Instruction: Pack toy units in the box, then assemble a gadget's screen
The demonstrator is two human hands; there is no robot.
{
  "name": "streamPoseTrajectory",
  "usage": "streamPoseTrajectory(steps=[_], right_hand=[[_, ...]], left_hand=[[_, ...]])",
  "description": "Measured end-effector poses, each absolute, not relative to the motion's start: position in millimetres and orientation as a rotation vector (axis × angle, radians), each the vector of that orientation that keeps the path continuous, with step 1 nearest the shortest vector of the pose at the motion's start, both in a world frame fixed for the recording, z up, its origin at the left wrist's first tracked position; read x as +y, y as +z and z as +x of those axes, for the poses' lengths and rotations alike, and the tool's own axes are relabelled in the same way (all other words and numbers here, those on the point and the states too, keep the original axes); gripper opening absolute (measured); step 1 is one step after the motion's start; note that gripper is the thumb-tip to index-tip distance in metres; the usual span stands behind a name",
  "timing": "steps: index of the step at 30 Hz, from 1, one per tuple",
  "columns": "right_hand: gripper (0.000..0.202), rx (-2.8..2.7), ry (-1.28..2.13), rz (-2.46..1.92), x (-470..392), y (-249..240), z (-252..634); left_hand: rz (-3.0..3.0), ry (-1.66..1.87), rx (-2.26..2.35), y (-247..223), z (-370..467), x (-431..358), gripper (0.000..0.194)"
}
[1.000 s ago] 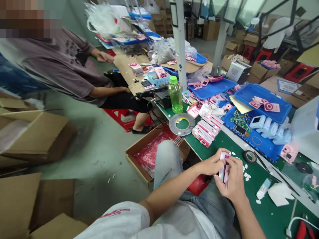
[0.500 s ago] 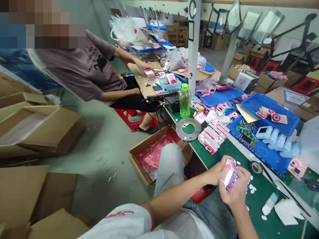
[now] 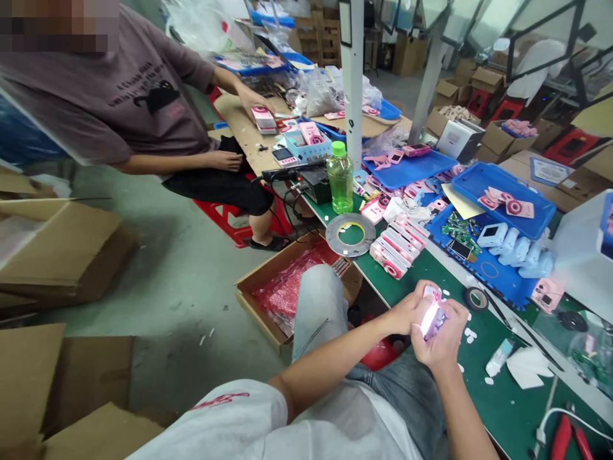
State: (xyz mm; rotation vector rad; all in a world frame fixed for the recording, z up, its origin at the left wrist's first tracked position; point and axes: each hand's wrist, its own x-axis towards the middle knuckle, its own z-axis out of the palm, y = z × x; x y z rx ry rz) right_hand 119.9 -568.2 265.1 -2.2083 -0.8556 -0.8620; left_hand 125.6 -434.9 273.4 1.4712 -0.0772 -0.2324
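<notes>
Between my two hands is a small pink-and-white toy camera [image 3: 431,319], with a bright glare across its face. My left hand [image 3: 408,312] grips its left side, and the fingers of my right hand [image 3: 444,342] are wrapped round the right side. Fingers hide much of its body. Just beyond my hands, a row of pink-and-white toy cameras [image 3: 397,246] stands on the green table mat [image 3: 483,390]. Small white oval pieces [image 3: 470,335] lie scattered to the right of my right hand, near a black tape roll [image 3: 476,298].
A green bottle [image 3: 340,179] and a large tape reel [image 3: 350,235] stand farther back. A blue tray [image 3: 507,287] holds circuit boards and light-blue camera bodies. Red-handled pliers [image 3: 569,437] lie at the lower right. Across the corner, a co-worker's hand [image 3: 253,102] touches stacked pink-and-white pieces.
The view has shifted right and slightly down, bringing the red-handled pliers into sight. Both my hands keep their hold on the toy camera.
</notes>
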Motion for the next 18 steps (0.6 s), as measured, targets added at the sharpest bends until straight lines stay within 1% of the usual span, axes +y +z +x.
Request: streamPoseTrajectory(steps=[8,18], right_hand=[[0.052,-0.848,-0.888,-2.217,-566.7,267.6,119.8],[0.054,-0.837,-0.913,-2.194,-564.7,268.4,119.3]], left_hand=[[1.464,-0.221,-0.093,277.1,124.4,-434.1,0.028],[1.471,-0.229,-0.093,278.6,124.4,-433.0,0.026]])
